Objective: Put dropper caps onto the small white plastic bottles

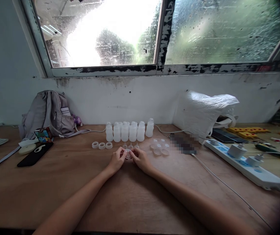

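Above the wooden table, my left hand [118, 160] and my right hand [140, 160] meet with fingertips pinched on a small clear round bottle part [128, 154]. Fingers cover much of it, so its exact shape is hard to make out. Just behind my fingertips stand several clear silicone teats [130, 146], partly hidden. Whitish screw rings [102, 145] lie to the left of my left hand. Frosted baby bottles [124, 132] stand in rows farther back, one set slightly apart at the right. Translucent round discs [157, 148] are grouped right of my right hand.
A grey backpack [49, 112], a dark phone-like slab [35, 154] and a tape roll [27, 149] are at left. On the right are a white power strip [247, 164] with plugs and cables, a blurred dark device [184, 143], a silvery bag [203, 111] and tools.
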`<state>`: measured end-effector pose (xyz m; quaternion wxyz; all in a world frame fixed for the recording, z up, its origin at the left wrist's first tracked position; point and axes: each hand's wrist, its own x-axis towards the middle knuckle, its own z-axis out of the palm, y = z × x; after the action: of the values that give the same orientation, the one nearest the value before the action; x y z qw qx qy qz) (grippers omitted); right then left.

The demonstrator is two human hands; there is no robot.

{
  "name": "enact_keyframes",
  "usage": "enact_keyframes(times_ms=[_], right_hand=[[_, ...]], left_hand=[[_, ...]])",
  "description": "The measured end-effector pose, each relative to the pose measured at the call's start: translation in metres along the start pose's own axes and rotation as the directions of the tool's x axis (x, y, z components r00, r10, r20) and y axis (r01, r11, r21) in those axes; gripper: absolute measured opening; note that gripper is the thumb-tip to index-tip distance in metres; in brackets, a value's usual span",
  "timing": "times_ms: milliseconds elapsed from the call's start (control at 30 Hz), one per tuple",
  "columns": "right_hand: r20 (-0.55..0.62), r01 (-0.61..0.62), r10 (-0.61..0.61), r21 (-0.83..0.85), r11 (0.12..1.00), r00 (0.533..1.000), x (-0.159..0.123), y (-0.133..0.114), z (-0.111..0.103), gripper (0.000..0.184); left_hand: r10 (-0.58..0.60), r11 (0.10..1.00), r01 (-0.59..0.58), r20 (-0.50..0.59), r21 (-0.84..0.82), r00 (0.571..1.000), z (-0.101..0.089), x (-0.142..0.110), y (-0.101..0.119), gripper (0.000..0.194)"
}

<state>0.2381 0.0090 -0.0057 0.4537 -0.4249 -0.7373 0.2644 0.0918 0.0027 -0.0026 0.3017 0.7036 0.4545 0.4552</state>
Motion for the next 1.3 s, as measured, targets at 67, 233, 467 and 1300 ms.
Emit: enact_keyframes(times_ms=[67,233,467,1300], right_hand=[[-0.003,-0.004,0.004,-0.017,1.000,1.000,0.0006,0.0007,0.0001,0.026],[0.006,-0.007,0.007,-0.020,1.000,1.000,0.0016,0.0014,-0.0010,0.023],[0.016,-0.033,0.032,0.032,0.999,0.999,0.0022,0.0051,0.0006,0.024],[0.041,-0.029,0.027,0.062,0.998,0.999,0.0030,0.0079,-0.0001,0.019]], left_hand=[[-0.008,1.000,0.008,0.005,0.012,1.000,0.0014,0.0005,-0.0022,0.024],[-0.028,0.999,0.028,0.008,0.034,1.000,0.0031,0.0019,-0.0043,0.024],[-0.027,0.995,0.027,0.001,0.100,1.000,0.0018,0.0018,-0.0032,0.026],[-0.028,0.991,0.030,-0.020,0.129,0.999,0.0002,-0.0006,0.0035,0.018]])
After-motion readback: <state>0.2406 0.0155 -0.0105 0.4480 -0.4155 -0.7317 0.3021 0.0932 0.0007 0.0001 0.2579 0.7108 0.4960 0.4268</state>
